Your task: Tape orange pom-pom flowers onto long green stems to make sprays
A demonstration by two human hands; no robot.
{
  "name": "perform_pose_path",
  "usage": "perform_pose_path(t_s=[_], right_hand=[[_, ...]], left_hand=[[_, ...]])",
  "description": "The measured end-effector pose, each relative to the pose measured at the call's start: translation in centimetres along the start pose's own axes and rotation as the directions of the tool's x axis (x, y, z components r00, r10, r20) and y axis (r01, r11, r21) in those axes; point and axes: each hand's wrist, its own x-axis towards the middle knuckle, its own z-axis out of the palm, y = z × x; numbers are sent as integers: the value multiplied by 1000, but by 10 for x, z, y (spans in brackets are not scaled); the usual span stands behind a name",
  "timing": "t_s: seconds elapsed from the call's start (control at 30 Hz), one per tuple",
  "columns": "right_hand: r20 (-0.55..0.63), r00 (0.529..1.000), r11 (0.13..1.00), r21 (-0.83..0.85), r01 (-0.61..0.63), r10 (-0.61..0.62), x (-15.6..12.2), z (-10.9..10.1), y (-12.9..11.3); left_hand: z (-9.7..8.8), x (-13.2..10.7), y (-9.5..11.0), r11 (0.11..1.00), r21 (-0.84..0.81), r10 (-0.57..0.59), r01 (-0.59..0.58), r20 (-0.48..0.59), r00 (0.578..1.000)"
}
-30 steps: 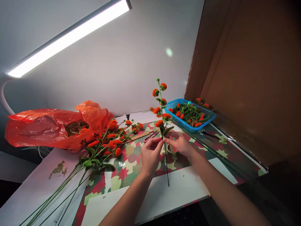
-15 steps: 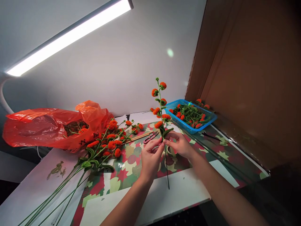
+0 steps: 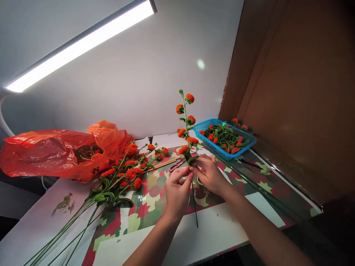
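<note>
An artificial flower stem (image 3: 186,122) with several fuzzy orange blooms and green leaves stands upright between my hands over the table. My left hand (image 3: 179,188) pinches it just below the lowest leaves. My right hand (image 3: 209,173) is closed at the same spot, its thumb and fingers against the stem and leaf base. Below the hands the bare dark wire end (image 3: 195,207) hangs down. Whether anything small, such as tape, lies between the fingertips is hidden. Behind the hands, dark red thread snips (image 3: 176,165) lie beside wooden sticks (image 3: 162,165).
Several finished-looking orange flower stems (image 3: 130,173) lie at the left by a red plastic bag (image 3: 47,147). A blue basket (image 3: 227,151) of orange flowers stands at the back right. Black tweezers-like tool (image 3: 251,163) and long green wires (image 3: 249,183) lie near it. A lamp (image 3: 83,46) hangs above.
The flower stem leans slightly further left at its top, and both hands have shifted a little with it. My right hand's fingers have curled in closer. The camera view has moved slightly.
</note>
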Motion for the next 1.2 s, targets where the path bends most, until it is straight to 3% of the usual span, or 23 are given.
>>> perform_pose_path(t_s=[0.23, 0.47, 0.57, 0.73, 0.93, 1.03, 1.2], right_hand=[[-39, 999, 998, -44, 33, -35, 1, 1, 0], [-126, 992, 999, 37, 26, -21, 0, 6, 2], [-171, 985, 988, 155, 6, 21, 2, 12, 2], [-99, 984, 841, 536, -75, 151, 5, 17, 7], [-35, 972, 674, 726, -135, 232, 3, 18, 10], [-76, 965, 694, 709, -125, 252, 1, 21, 10], [-82, 963, 729, 671, -137, 257, -1, 25, 13]], left_hand=[[0, 1, -4, 993, -96, -75, 68, -72, 995], [3, 1, 0, 958, -238, -192, 163, -106, 976], [3, 1, 1, 931, -310, -236, 191, -114, 965], [1, 4, 6, 828, -478, -357, 293, -46, 933], [1, 8, 14, 672, -567, -473, 476, 166, 865], [0, 7, 13, 711, -526, -454, 465, 162, 876], [-2, 1, 10, 935, -224, -268, 275, 62, 962]])
